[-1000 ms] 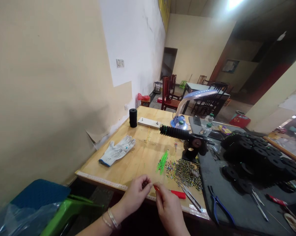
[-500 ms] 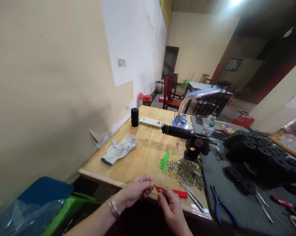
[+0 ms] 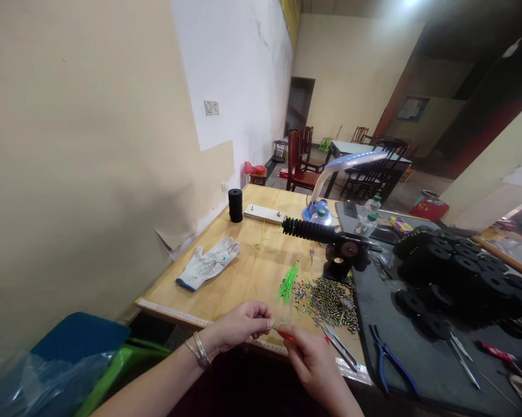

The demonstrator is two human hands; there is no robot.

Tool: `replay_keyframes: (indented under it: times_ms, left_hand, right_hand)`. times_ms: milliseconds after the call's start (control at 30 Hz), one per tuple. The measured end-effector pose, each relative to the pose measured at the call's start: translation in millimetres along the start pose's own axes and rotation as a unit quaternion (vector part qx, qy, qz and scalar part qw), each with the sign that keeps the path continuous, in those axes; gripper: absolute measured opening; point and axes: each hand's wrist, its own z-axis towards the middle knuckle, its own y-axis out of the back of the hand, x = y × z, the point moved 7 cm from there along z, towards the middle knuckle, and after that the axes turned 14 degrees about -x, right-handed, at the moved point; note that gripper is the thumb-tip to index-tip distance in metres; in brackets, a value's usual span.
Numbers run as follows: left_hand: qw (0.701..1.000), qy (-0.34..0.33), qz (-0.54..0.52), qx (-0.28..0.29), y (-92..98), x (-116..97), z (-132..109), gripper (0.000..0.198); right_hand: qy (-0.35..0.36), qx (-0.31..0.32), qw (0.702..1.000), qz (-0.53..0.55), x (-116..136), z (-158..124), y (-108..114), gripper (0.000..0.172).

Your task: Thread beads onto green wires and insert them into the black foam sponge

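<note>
My left hand [image 3: 253,322] is closed in a pinch above the table's front edge, at something too small to make out. Close to its right, my right hand [image 3: 309,354] is wrapped round a red-handled tool [image 3: 285,335], mostly hidden by the fingers. The two hands' fingertips nearly meet. Just beyond them lie a bundle of thin green strands [image 3: 288,284], loose coloured beads [image 3: 302,294] and a heap of small dark-and-gold pieces [image 3: 334,301]. Steel tweezers [image 3: 339,347] rest beside the right hand.
A black ribbed spool [image 3: 308,230] sits on a black stand [image 3: 339,260]. A white glove [image 3: 209,263], a black cylinder [image 3: 235,205] and a blue lamp [image 3: 317,211] are on the table. Blue-handled pliers [image 3: 389,362] and black spools [image 3: 473,278] occupy the dark mat at right.
My right hand has turned and closed further round the red-handled tool, covering more of it. My left hand has shifted slightly upward, still pinching.
</note>
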Motion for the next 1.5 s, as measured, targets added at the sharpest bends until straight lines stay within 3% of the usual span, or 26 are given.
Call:
replay_keyframes:
  times_ms: [167,367,533,667,800,900,1033,1333,1500]
  left_hand:
    - [0.989,-0.083,0.108,-0.062,-0.9,-9.7,-0.3,0.018]
    - [0.904,-0.264,0.250,-0.224,-9.0,-20.0,-16.0,0.015]
    - [0.869,-0.321,0.255,-0.277,-12.1,-13.3,-21.0,0.020]
    - [0.891,-0.292,0.191,-0.292,-10.0,-7.1,-19.7,0.018]
    - [0.943,-0.174,0.061,-0.278,-8.1,5.0,-11.1,0.023]
    - [0.963,-0.111,-0.049,-0.240,-10.3,10.9,-5.0,0.031]
    - [0.969,-0.074,-0.102,-0.211,-10.3,13.4,-2.7,0.035]
    - [0.976,-0.057,-0.104,-0.183,-7.8,17.2,-1.0,0.032]
    - [0.978,-0.054,-0.103,-0.172,-8.6,12.6,-3.5,0.036]
  right_hand:
    - [0.021,-0.019,0.998,-0.060,2.8,0.8,1.5,0.028]
    - [-0.022,-0.108,0.988,-0.106,-2.8,-5.7,-7.7,0.029]
    - [-0.078,-0.161,0.979,-0.097,-6.5,-7.0,-16.5,0.032]
    - [-0.093,-0.199,0.972,-0.088,-8.5,-8.3,-18.1,0.038]
    - [-0.107,-0.228,0.965,-0.073,-15.0,-14.5,-21.2,0.037]
    - [-0.111,-0.236,0.963,-0.064,-19.8,-17.6,-23.1,0.036]
    - [-0.093,-0.224,0.969,-0.048,-18.5,-15.2,-20.7,0.034]
    - [-0.088,-0.187,0.978,0.001,-12.4,-9.6,-13.2,0.033]
    - [-0.148,-0.177,0.966,0.114,-26.8,-12.6,-21.1,0.036]
